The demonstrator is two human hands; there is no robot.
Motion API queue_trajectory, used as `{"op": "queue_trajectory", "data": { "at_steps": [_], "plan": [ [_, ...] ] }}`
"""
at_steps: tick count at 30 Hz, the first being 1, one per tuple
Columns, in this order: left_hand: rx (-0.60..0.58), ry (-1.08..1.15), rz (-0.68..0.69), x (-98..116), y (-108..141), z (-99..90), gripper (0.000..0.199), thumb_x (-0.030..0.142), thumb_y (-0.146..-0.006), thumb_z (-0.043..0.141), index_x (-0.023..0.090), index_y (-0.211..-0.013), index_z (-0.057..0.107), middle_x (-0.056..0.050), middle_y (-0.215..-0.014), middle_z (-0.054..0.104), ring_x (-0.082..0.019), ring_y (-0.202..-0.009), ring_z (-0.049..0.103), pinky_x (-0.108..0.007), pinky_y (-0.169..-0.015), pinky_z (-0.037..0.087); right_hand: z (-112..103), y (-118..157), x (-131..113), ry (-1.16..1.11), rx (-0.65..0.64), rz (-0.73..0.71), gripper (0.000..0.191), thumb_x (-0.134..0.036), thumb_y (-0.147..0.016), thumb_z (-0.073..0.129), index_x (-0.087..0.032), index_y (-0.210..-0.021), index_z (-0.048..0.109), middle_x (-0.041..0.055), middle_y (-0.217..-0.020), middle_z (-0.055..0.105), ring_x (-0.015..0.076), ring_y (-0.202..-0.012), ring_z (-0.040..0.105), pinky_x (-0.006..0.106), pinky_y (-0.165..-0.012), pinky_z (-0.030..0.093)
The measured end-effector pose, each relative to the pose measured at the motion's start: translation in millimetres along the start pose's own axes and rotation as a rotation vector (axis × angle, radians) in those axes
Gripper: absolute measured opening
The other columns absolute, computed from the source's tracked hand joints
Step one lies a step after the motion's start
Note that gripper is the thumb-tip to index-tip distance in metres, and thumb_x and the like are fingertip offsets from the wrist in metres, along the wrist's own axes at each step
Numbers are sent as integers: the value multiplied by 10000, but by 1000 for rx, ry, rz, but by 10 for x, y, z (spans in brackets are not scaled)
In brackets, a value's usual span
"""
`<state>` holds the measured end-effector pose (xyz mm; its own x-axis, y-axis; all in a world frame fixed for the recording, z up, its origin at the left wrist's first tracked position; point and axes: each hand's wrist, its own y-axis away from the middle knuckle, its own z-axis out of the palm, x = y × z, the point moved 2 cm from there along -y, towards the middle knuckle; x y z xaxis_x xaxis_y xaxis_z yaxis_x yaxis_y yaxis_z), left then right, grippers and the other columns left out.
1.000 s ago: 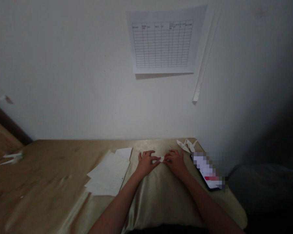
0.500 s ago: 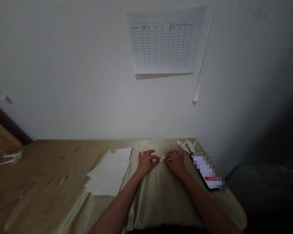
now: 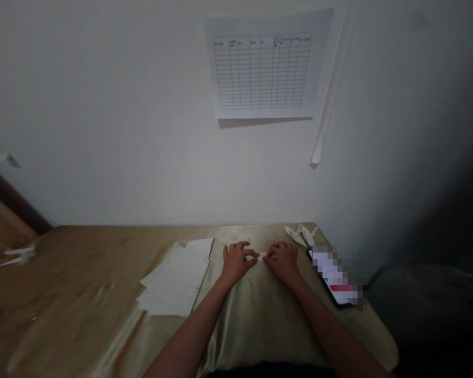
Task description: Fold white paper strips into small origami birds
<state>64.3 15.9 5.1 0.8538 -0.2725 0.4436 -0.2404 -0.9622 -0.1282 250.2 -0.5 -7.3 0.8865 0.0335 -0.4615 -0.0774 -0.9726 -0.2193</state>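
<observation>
Between my two hands is a small strip of white folded paper (image 3: 261, 256), low over the cloth-covered table. My left hand (image 3: 237, 259) pinches its left end between thumb and index finger, the other fingers loosely curled. At the right end, my right hand (image 3: 283, 260) grips it the same way, thumb against index finger. Fingertips hide most of the paper, so its full shape cannot be made out. Left of my hands lies a fanned stack of white paper sheets (image 3: 175, 283), some with faint writing.
A phone (image 3: 333, 275) with a lit, partly blurred screen lies right of my hands. Folded white paper pieces (image 3: 301, 234) rest behind it, near the wall. More white scraps (image 3: 20, 255) are at the far left of the table (image 3: 82, 283). A printed table sheet (image 3: 264, 68) hangs on the wall.
</observation>
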Motion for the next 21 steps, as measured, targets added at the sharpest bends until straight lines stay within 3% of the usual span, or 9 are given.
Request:
{"op": "queue_trajectory", "data": {
  "at_steps": [7,16,21],
  "plan": [
    [-26,11,-25,7,-16,-18,168,367,-907,795,424,-1060,837,16,-1480,651,-314,-1424,522,-685,-1277,184,-12,3,-21,33,-8,6,111,-367,-881,766,-263,-881,806,94,-1234,717,330,-1248,543,545,-1130,308],
    [15,0,-30,39,5,3,125,399,-893,810,412,-1014,837,30,-1465,660,-309,-1402,528,-678,-1276,192,0,20,-47,22,-23,36,127,-368,-891,756,-249,-904,795,98,-1251,704,334,-1268,540,586,-1179,257],
    [20,-7,-38,71,11,8,126,464,-896,812,395,-999,834,16,-1466,662,-314,-1401,523,-686,-1271,190,36,34,-32,44,6,26,190,-436,-887,771,-249,-908,796,108,-1240,702,334,-1241,547,548,-1150,298]
  ]
}}
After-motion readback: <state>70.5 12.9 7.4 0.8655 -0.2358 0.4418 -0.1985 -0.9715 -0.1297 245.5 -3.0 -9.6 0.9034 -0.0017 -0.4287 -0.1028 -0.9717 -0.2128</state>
